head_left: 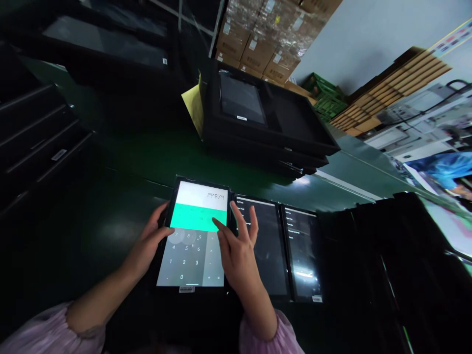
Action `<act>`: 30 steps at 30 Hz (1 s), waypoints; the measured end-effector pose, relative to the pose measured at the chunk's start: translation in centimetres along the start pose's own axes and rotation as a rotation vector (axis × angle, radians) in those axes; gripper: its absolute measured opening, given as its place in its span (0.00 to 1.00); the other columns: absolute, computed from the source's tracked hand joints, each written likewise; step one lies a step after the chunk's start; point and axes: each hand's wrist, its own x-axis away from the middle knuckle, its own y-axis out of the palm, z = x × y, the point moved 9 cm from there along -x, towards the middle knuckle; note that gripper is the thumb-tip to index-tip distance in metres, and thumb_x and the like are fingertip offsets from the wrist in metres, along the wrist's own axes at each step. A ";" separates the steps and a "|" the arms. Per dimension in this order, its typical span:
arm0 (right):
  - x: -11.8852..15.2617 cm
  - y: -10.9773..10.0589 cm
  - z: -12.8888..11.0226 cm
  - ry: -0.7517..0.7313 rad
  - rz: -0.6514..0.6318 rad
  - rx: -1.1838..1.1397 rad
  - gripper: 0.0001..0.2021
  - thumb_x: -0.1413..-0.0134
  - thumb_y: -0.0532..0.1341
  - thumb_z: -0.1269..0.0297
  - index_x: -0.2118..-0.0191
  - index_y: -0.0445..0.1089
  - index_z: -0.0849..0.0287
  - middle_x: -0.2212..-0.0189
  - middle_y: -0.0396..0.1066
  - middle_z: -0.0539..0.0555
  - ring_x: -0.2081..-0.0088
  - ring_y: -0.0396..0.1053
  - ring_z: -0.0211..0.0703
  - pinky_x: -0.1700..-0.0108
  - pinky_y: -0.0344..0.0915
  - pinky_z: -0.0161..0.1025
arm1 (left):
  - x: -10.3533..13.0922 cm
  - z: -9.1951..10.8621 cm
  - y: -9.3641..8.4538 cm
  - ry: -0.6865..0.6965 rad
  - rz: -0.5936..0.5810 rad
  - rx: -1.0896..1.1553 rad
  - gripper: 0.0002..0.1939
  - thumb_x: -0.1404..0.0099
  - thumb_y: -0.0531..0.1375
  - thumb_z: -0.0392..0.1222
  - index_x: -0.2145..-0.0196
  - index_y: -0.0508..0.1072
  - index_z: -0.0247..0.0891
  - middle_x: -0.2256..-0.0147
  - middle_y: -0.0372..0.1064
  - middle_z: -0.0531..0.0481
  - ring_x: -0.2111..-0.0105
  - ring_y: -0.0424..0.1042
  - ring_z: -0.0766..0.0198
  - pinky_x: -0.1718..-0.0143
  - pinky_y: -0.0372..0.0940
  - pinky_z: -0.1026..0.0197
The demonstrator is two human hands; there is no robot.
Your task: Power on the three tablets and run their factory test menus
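The half-curled left hand (148, 242) is gripping the tablet (192, 241), ideally steadily; the empty, loosely spread right hand (239, 248) is pointing

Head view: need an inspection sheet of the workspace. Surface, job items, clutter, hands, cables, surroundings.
Surface: dark green tabletop, with some glare.
Job's things: lit tablet showing a calculator with a green band; middle tablet and right tablet to its right, dark menu screens.
Clutter: stacked black trays behind, another tablet in the top one; yellow sheet at their left end.
Left hand: at the lit tablet's left edge, thumb over its front; firmness of grip unclear.
Right hand: fingers spread, index over the green band; contact unclear.
Cables: dark cable-like curve, far right; route unclear.
Surroundings: wrapped cardboard boxes, green crate, stacked cardboard.
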 end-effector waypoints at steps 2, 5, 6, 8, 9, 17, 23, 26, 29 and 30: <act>-0.1 -0.2 0.2 -0.026 -0.016 0.000 0.17 0.28 0.52 0.65 0.46 0.78 0.52 0.28 0.52 0.54 0.25 0.28 0.67 0.34 0.50 0.79 | 0.0 0.0 -0.1 -0.012 0.005 0.000 0.36 0.43 0.64 0.50 0.37 0.68 0.44 0.49 0.78 0.46 0.52 0.77 0.45 0.50 0.73 0.46; -0.2 -2.3 2.5 0.039 0.082 -0.007 0.18 0.27 0.51 0.64 0.49 0.79 0.52 0.30 0.57 0.54 0.25 0.32 0.64 0.33 0.51 0.76 | -0.1 0.1 0.0 -0.018 -0.003 0.003 0.36 0.43 0.65 0.51 0.37 0.68 0.45 0.49 0.77 0.46 0.51 0.77 0.46 0.49 0.73 0.49; -0.2 -3.1 3.6 0.076 0.126 -0.001 0.18 0.27 0.51 0.62 0.50 0.80 0.52 0.31 0.58 0.54 0.25 0.33 0.63 0.33 0.50 0.75 | -0.1 0.1 0.0 -0.021 -0.004 0.004 0.36 0.43 0.65 0.51 0.37 0.68 0.45 0.48 0.77 0.46 0.50 0.77 0.46 0.49 0.73 0.49; 0.0 -4.2 5.6 0.141 0.182 0.023 0.19 0.27 0.51 0.59 0.51 0.80 0.53 0.31 0.59 0.55 0.26 0.35 0.64 0.32 0.48 0.76 | -0.1 -0.1 0.0 -0.031 -0.005 0.004 0.38 0.43 0.65 0.52 0.36 0.67 0.45 0.47 0.76 0.46 0.49 0.76 0.45 0.50 0.73 0.49; 0.1 -4.4 6.4 0.164 0.192 0.033 0.19 0.27 0.51 0.58 0.52 0.80 0.53 0.31 0.59 0.56 0.26 0.35 0.65 0.32 0.47 0.77 | -0.1 -0.1 0.0 -0.036 0.000 0.006 0.38 0.43 0.65 0.52 0.36 0.66 0.45 0.47 0.76 0.46 0.49 0.76 0.45 0.50 0.73 0.49; 0.7 -4.4 7.6 0.154 0.167 0.019 0.20 0.26 0.50 0.56 0.51 0.80 0.53 0.31 0.58 0.57 0.26 0.38 0.65 0.33 0.48 0.74 | -0.8 0.7 -0.1 0.105 0.014 0.048 0.31 0.42 0.65 0.50 0.41 0.73 0.45 0.38 0.69 0.48 0.35 0.63 0.43 0.37 0.63 0.48; 2.3 -7.6 10.7 0.233 0.317 -0.024 0.22 0.27 0.51 0.52 0.54 0.81 0.55 0.37 0.67 0.59 0.30 0.51 0.65 0.36 0.55 0.71 | -2.8 1.9 -0.1 0.182 0.086 0.095 0.27 0.46 0.66 0.47 0.47 0.77 0.43 0.43 0.74 0.47 0.39 0.68 0.44 0.37 0.62 0.46; 2.9 -8.8 11.9 0.240 0.351 -0.029 0.23 0.27 0.50 0.52 0.53 0.81 0.58 0.39 0.69 0.61 0.32 0.54 0.65 0.37 0.57 0.69 | -3.6 2.3 0.3 0.158 0.142 0.101 0.27 0.47 0.66 0.48 0.49 0.77 0.42 0.50 0.78 0.46 0.46 0.74 0.45 0.42 0.66 0.45; 3.4 -9.9 12.8 0.249 0.382 -0.028 0.22 0.28 0.51 0.53 0.52 0.80 0.59 0.39 0.69 0.62 0.33 0.57 0.64 0.36 0.58 0.67 | -4.0 2.8 0.5 0.138 0.203 0.053 0.25 0.49 0.68 0.48 0.52 0.78 0.42 0.56 0.80 0.47 0.52 0.78 0.47 0.48 0.70 0.47; 3.6 -10.2 13.2 0.256 0.393 -0.027 0.22 0.28 0.51 0.53 0.52 0.80 0.59 0.39 0.69 0.62 0.33 0.57 0.63 0.36 0.58 0.67 | -4.1 2.9 0.5 0.134 0.220 0.030 0.25 0.49 0.68 0.48 0.53 0.78 0.42 0.58 0.80 0.47 0.54 0.78 0.48 0.50 0.71 0.48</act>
